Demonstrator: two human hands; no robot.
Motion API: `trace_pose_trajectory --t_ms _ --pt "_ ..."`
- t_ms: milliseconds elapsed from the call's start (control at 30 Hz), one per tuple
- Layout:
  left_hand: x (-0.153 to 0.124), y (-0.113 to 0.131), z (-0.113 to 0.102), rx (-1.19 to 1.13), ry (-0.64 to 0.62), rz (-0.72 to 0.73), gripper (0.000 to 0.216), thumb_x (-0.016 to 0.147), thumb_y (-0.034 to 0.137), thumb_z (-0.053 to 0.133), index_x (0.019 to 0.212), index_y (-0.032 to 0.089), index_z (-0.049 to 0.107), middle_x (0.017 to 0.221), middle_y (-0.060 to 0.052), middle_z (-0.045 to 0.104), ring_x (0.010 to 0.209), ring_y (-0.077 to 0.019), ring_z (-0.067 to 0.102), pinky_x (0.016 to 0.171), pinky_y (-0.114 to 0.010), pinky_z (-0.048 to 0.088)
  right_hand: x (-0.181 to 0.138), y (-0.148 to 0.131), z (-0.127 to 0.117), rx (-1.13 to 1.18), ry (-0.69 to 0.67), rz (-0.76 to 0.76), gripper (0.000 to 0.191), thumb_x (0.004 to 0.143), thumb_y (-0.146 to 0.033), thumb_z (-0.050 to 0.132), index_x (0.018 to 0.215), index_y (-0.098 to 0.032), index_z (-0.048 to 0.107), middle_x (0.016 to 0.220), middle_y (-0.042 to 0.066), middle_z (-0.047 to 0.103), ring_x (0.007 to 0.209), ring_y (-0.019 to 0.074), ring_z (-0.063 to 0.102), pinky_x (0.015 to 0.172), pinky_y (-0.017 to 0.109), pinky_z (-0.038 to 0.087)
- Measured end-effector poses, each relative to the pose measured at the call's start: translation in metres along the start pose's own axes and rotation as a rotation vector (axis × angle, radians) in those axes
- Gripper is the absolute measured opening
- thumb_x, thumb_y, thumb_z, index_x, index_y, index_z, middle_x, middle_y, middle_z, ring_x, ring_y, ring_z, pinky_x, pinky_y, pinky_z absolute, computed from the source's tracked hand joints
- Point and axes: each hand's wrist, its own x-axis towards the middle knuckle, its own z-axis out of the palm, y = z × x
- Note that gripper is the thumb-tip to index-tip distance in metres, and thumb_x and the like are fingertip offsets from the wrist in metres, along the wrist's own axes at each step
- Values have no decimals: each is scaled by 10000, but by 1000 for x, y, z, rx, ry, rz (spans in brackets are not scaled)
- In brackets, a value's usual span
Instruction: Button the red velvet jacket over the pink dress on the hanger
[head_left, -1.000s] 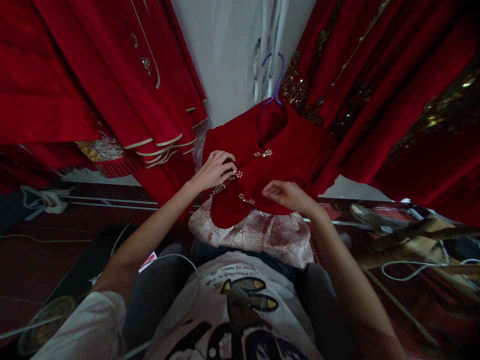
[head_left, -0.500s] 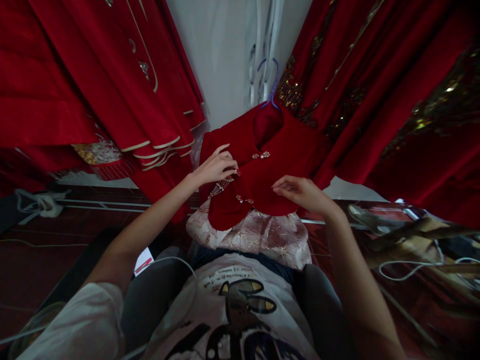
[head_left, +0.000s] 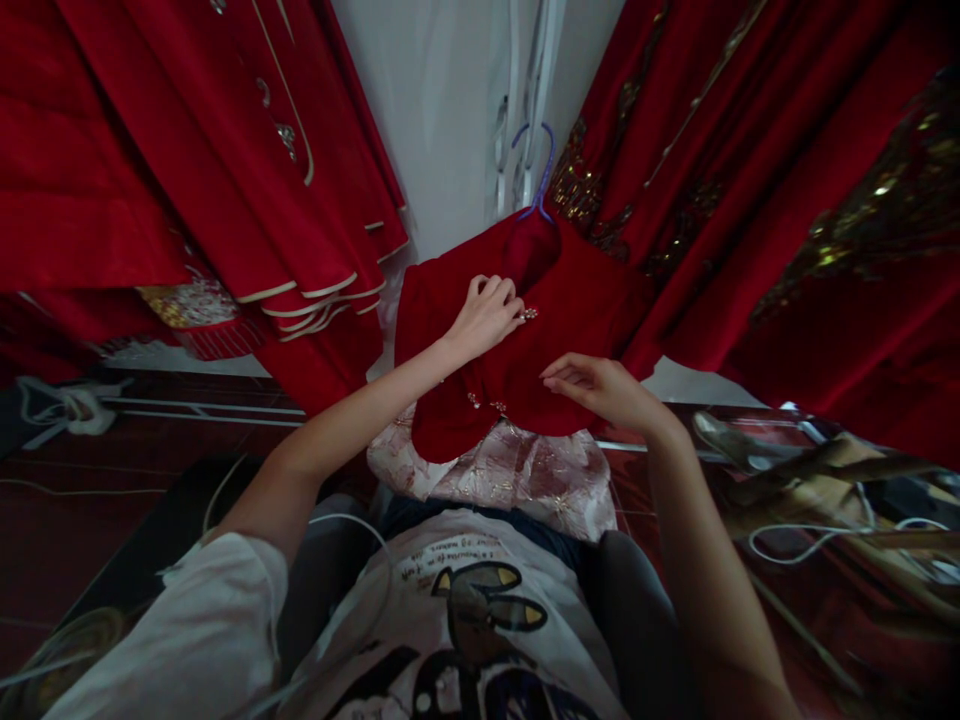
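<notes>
A short red velvet jacket [head_left: 585,300] hangs on a purple hanger [head_left: 538,170] in front of me, over a pale floral skirt [head_left: 525,475]. Pearl clasps run down its front; the lowest clasp [head_left: 486,403] shows below my arm. My left hand [head_left: 486,315] rests high on the jacket's chest with fingers curled at the top clasp [head_left: 529,314]. My right hand [head_left: 600,388] pinches the lower right edge of the jacket's front panel.
Long red robes with gold trim [head_left: 247,190] hang at the left and red embroidered gowns [head_left: 750,180] at the right. A white wall [head_left: 450,110] stands behind. White cables [head_left: 810,545] lie on the dark red floor at the right, with a cord bundle [head_left: 64,405] at the left.
My left hand has moved up from the middle clasp to the top clasp near the collar. My right hand has shifted slightly right along the jacket's lower edge.
</notes>
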Motion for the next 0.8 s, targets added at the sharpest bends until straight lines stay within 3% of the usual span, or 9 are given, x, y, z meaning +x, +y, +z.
trace_pose_trajectory --t_ms 267,400,467,633,733,800 --pt "5 -11 1 -31 -33 194 248 927 205 385 1004 145 613 918 -60 620 977 -209 529 1154 -647 159 -1 -5 -3 -9 7 -11 234 843 -410 607 960 -212 652 931 48 725 856 177 684 832 341 559" --pt "3 -21 5 20 -26 255 267 942 200 348 995 176 609 859 -26 612 888 -165 555 1159 -591 225 1 -10 -2 -20 54 -33 238 847 -414 604 942 -203 659 926 53 719 852 181 679 829 341 562" --pt "2 -25 6 49 -31 279 286 962 191 322 1019 207 602 854 -14 617 853 -142 566 1130 -519 297 8 -13 -1 -4 163 -80 254 849 -421 604 967 -201 653 984 62 709 912 187 673 883 351 549" --pt "6 -24 -6 96 -88 215 361 1001 304 268 1125 166 577 874 -84 664 826 -172 617 873 -376 426 59 -34 11 104 600 -254 362 868 -472 563 1107 -200 571 1190 94 634 1117 190 607 1012 345 478" --pt "7 -24 -17 181 -161 143 476 990 403 260 1078 88 605 785 -119 683 741 -204 637 822 -386 401 97 -47 27 167 564 -247 487 924 -524 415 1279 -194 458 1339 117 542 1257 190 516 1072 354 418" --pt "4 -30 -18 229 -244 102 467 966 381 304 950 75 656 730 -139 685 714 -222 638 820 -402 383 112 -50 39 113 555 -102 616 912 -563 403 1360 -141 384 1418 175 454 1349 248 416 1117 421 350"
